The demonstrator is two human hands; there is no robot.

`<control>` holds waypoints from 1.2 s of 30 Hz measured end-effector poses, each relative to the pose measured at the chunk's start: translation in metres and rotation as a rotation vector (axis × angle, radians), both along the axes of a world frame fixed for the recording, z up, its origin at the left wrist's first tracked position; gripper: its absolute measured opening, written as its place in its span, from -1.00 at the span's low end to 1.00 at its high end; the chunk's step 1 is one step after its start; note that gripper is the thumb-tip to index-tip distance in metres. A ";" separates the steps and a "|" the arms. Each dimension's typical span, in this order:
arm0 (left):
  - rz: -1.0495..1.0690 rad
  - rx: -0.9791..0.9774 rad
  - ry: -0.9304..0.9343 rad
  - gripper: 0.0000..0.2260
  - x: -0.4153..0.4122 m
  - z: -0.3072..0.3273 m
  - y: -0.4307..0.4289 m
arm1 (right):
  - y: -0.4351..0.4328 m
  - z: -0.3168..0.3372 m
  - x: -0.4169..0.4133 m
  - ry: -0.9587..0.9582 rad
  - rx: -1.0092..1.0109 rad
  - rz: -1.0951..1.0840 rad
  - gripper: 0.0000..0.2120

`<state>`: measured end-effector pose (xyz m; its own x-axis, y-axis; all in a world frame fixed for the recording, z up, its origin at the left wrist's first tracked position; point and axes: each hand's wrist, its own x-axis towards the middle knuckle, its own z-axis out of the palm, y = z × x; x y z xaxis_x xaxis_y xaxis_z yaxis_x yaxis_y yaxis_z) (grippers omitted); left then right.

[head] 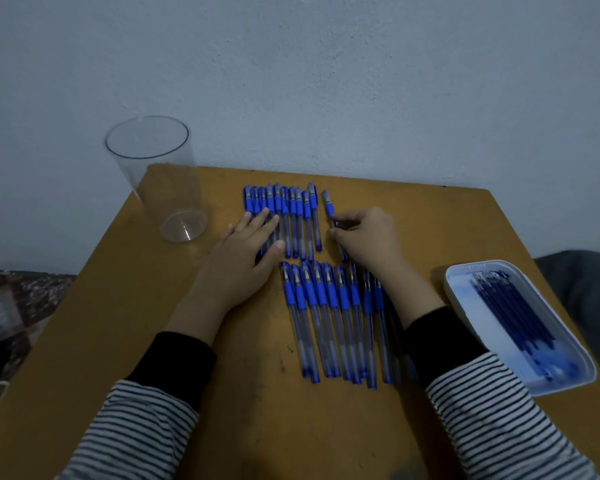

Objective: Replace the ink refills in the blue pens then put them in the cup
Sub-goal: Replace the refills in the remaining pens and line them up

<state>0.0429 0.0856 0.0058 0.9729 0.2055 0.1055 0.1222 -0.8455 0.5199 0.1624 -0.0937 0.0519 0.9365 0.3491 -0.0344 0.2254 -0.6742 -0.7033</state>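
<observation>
Two rows of blue capped pens lie on the wooden table (118, 323): a far row (293, 209) and a near row (329, 306). My left hand (246, 244) lies flat with straight fingers on the left end of the far row. My right hand (368, 237) pinches a single blue pen (329, 204) that lies apart, to the right of the far row. A clear, empty plastic cup (160, 174) stands at the table's far left corner. A white tray (465, 292) at the right edge holds several dark blue refills (513, 310).
A grey wall rises right behind the table. A patterned cloth (21, 299) lies off the left edge and a dark object (582, 282) sits beyond the right edge. My striped sleeves with black cuffs reach in over the front of the table.
</observation>
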 end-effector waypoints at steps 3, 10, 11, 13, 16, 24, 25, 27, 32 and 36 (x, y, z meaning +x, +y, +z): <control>0.024 -0.153 -0.061 -0.50 -0.003 0.002 0.000 | -0.009 -0.001 -0.004 0.104 0.161 -0.083 -0.74; 0.109 -0.247 -0.203 -0.60 -0.028 0.013 -0.022 | -0.020 0.011 -0.061 0.313 0.593 -0.034 -0.77; 0.119 -0.213 -0.224 -0.60 -0.033 0.015 -0.027 | -0.020 0.013 -0.072 0.318 0.609 -0.010 -0.77; 0.103 -0.230 -0.255 -0.62 -0.041 0.018 -0.036 | -0.021 0.015 -0.095 0.334 0.642 0.022 -0.74; 0.102 -0.337 -0.326 -0.65 -0.054 0.023 -0.047 | -0.020 0.013 -0.123 0.324 0.677 0.043 -0.72; 0.185 -0.711 -0.446 -0.65 -0.080 0.034 -0.069 | -0.022 0.005 -0.165 0.209 0.726 0.062 -0.68; 0.190 -0.781 -0.453 -0.64 -0.083 0.035 -0.070 | -0.022 0.005 -0.168 0.200 0.724 0.078 -0.68; 0.219 -0.852 -0.497 -0.66 -0.091 0.033 -0.073 | -0.024 0.006 -0.174 0.197 0.739 0.114 -0.69; 0.226 -0.815 -0.505 -0.70 -0.116 0.019 -0.071 | -0.033 0.003 -0.180 0.089 0.782 0.048 -0.74; 0.157 -0.742 -0.451 -0.70 -0.136 0.013 -0.073 | -0.032 -0.002 -0.184 0.144 0.867 0.057 -0.65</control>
